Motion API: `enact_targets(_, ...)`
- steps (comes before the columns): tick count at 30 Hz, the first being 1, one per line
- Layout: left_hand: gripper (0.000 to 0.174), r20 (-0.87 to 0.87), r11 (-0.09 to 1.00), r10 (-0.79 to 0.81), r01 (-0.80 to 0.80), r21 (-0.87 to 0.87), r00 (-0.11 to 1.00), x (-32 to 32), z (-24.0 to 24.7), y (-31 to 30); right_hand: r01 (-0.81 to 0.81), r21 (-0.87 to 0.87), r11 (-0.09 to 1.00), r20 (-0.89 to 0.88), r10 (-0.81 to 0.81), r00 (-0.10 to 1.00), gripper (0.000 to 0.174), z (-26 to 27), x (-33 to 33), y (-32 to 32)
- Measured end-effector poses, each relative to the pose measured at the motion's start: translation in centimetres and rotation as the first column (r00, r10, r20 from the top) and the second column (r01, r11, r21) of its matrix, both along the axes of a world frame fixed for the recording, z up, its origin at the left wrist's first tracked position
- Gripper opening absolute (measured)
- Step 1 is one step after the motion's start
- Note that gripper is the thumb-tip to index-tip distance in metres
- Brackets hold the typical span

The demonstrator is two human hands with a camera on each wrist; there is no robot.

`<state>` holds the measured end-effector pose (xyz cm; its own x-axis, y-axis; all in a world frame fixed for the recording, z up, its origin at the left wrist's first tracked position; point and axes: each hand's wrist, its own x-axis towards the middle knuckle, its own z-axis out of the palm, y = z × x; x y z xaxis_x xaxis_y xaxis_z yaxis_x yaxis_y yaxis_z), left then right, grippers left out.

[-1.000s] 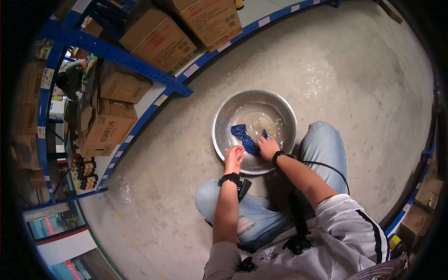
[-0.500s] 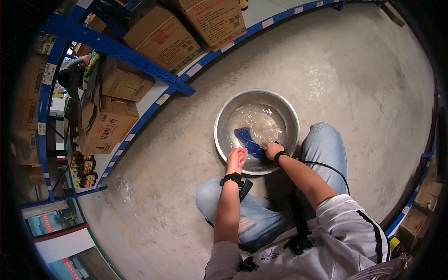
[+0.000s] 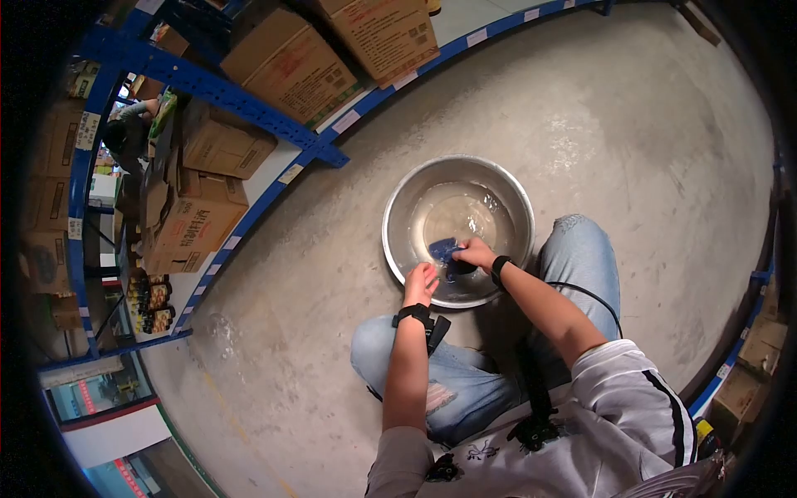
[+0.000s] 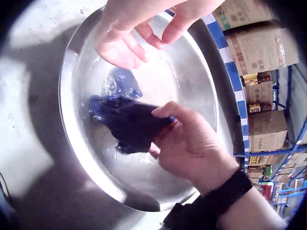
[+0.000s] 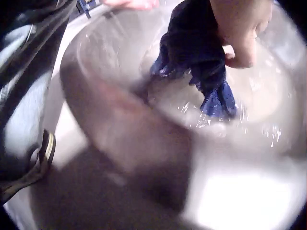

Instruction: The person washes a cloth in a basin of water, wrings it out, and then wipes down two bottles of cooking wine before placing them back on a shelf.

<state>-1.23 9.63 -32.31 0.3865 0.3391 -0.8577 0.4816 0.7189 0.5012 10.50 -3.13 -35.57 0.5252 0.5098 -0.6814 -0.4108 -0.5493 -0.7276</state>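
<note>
Head view: metal basin (image 3: 513, 212) on floor (image 3: 282, 249), water (image 3: 457, 217) in it. Right hand (image 3: 476, 255) is inside the rim, fingers clamped on the blue cloth (image 3: 444, 248), thumb on the upper side. Cloth is bunched at the right fingers and spreads toward the left ones, partly in the water. Left hand (image 3: 421, 284) hovers over the near left part of the basin, fingers loosely bent and apart, nothing held.

Around: right knee (image 3: 579, 245) just beside the basin, right of the right fingers. Left knee (image 3: 374, 349) nearer the body than the left fingers. Black cable (image 3: 594, 305) runs from the right wrist across the right leg. Blue rack (image 3: 320, 148) with cardboard boxes (image 3: 290, 70) well apart, beyond the left fingers. In the way: basin wall rings both hands; left hand sits close on the cloth's left side.

Left wrist view shows the thumb grip and a cloth part under the water below the left fingers; head view has the right hand covering much of that. Right wrist view shows the cloth hanging in folds, lower ends at the water, plus a trouser leg (image 5: 29, 96); right fingertips partly hidden there, lower part blurred.
</note>
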Motion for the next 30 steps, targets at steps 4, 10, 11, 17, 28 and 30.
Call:
enact_targets(4,0.038,-0.078,0.994,0.011,-0.02,-0.11,0.997,0.6,0.0,-0.6,0.133,0.312,0.941,-0.191,-0.075,0.979,0.016,4.6,0.3,1.3)
enact_targets(10,0.037,0.106,0.988,0.109,-0.096,-0.121,0.988,0.5,-0.8,-0.1,0.285,0.479,0.83,-0.259,-0.176,0.95,0.015,5.7,0.5,1.6)
enact_targets(11,0.031,0.159,0.981,0.183,-0.171,-0.088,0.97,0.4,-1.1,0.2,0.263,0.464,0.846,-0.141,-0.222,0.965,0.015,5.3,0.8,1.5)
enact_targets(17,0.021,0.311,0.889,0.299,-0.382,0.254,0.902,1.1,1.1,0.6,0.504,0.42,0.755,-0.004,-0.554,0.833,0.019,4.2,2.5,0.5)
enact_targets(28,0.014,0.297,0.946,0.3,-0.323,0.033,0.907,1.2,2.6,0.4,0.393,-0.328,0.859,0.426,-0.237,0.873,0.066,-1.1,3.5,-2.5)
enact_targets(30,0.013,0.276,0.947,0.293,-0.318,0.05,0.916,1.3,2.4,0.3,0.107,-0.476,0.873,0.217,-0.002,0.976,0.058,-2.0,2.6,-2.4)
